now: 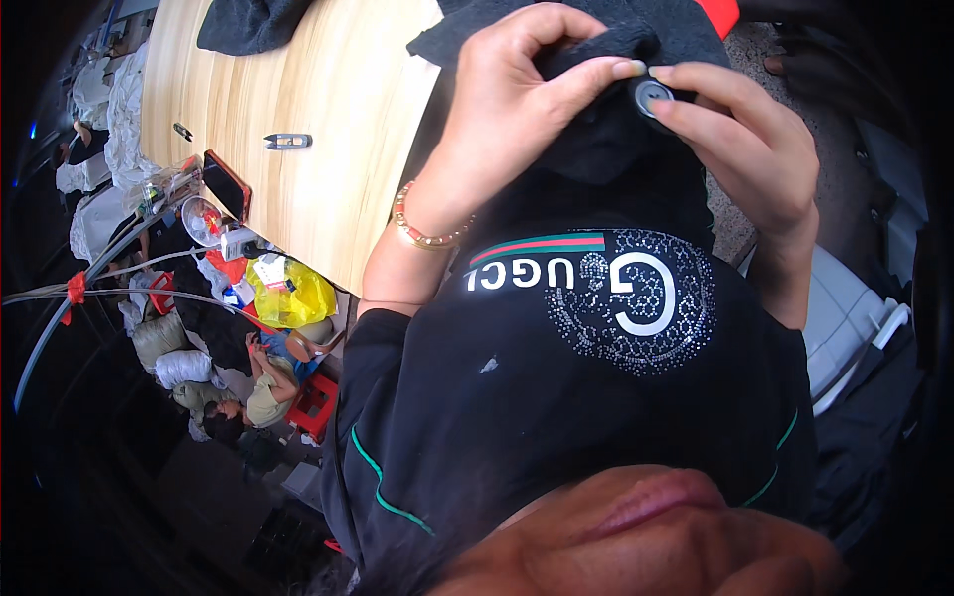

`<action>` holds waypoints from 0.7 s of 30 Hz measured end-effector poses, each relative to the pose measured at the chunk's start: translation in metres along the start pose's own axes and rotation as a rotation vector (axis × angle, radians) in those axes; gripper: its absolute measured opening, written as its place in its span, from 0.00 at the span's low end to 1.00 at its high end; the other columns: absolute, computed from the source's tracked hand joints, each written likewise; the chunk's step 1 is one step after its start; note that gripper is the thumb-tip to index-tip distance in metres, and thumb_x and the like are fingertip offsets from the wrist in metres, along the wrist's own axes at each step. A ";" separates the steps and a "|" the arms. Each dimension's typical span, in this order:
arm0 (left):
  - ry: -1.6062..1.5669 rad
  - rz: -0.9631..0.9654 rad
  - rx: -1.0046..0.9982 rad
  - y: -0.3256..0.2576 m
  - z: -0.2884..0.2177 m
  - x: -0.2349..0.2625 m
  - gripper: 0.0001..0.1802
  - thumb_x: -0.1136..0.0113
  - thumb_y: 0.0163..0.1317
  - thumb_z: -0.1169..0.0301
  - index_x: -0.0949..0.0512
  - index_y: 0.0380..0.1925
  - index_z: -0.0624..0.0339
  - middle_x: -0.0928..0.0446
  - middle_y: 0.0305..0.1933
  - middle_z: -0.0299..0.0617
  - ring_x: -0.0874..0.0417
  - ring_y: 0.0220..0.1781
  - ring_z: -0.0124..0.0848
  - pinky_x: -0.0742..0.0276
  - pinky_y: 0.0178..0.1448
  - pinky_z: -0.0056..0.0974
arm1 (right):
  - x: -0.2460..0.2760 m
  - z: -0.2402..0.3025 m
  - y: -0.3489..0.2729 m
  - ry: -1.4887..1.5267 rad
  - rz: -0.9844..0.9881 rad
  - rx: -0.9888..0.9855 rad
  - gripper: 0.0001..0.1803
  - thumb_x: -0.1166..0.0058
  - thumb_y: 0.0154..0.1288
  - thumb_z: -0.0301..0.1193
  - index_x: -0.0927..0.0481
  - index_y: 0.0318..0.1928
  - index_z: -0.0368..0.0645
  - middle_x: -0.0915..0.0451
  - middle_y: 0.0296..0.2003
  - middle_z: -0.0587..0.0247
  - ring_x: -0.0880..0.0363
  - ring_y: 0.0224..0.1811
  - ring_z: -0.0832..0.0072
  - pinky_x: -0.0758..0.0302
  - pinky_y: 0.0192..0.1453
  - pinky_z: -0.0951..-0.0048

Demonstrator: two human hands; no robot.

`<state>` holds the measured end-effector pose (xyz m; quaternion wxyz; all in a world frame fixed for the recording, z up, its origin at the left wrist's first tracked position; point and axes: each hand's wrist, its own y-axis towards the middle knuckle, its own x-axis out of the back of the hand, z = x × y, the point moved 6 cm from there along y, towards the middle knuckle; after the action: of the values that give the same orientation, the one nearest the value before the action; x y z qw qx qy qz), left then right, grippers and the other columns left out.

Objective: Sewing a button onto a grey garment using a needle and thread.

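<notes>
A dark charcoal fabric garment [593, 149] is held up over my lap, above the table's right edge. My left hand [527, 94] is closed on its cloth, thumb and bent fingers pinching a fold. A round grey button [653, 97] lies against the cloth. My right hand [760, 149] pinches at this button, with the thumb on its face and the index finger by its upper rim. The two hands almost touch at the fingertips. Whether a needle or thread is there is too small to tell.
On the wooden table [338, 109] lie thread snips [287, 141], a smaller dark tool [183, 131], a phone [227, 186] and another dark garment [248, 25]. A yellow bag [293, 295], a seated person [270, 382] and a red stool [314, 402] are left. A white crate [840, 298] stands right.
</notes>
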<state>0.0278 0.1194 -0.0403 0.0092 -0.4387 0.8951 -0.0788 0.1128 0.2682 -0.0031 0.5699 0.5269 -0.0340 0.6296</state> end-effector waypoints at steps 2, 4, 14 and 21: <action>-0.115 0.017 -0.004 -0.001 -0.004 -0.010 0.04 0.38 0.67 0.78 0.20 0.40 0.66 0.22 0.34 0.32 0.23 0.38 0.17 0.28 0.43 0.22 | -0.005 -0.001 -0.004 -0.050 0.026 -0.040 0.11 0.34 0.54 0.22 0.15 0.40 0.38 0.17 0.42 0.58 0.17 0.34 0.69 0.21 0.36 0.74; 0.278 0.124 -0.739 0.000 -0.010 -0.009 0.05 0.40 0.68 0.78 0.21 0.42 0.68 0.21 0.38 0.34 0.23 0.41 0.19 0.27 0.47 0.24 | -0.004 0.001 0.004 -0.052 0.001 -0.003 0.12 0.33 0.53 0.19 0.14 0.41 0.38 0.18 0.39 0.60 0.19 0.33 0.73 0.23 0.34 0.77; 0.307 0.107 -0.546 0.005 -0.004 0.000 0.15 0.32 0.59 0.78 0.22 0.46 0.68 0.20 0.41 0.42 0.20 0.44 0.27 0.24 0.50 0.31 | -0.008 -0.011 0.002 0.035 -0.074 -0.034 0.15 0.34 0.51 0.15 0.14 0.41 0.35 0.19 0.34 0.60 0.20 0.31 0.76 0.24 0.32 0.80; 0.165 0.134 -0.655 0.006 0.004 -0.004 0.16 0.30 0.57 0.77 0.21 0.45 0.68 0.18 0.41 0.45 0.18 0.44 0.30 0.23 0.50 0.33 | -0.012 -0.028 -0.001 0.204 0.082 -0.139 0.16 0.37 0.54 0.14 0.14 0.45 0.35 0.18 0.38 0.57 0.17 0.38 0.74 0.22 0.39 0.79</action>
<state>0.0261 0.1254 -0.0455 -0.1994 -0.3509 0.8974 0.1781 0.0938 0.2782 -0.0247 0.5792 0.4176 -0.0412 0.6989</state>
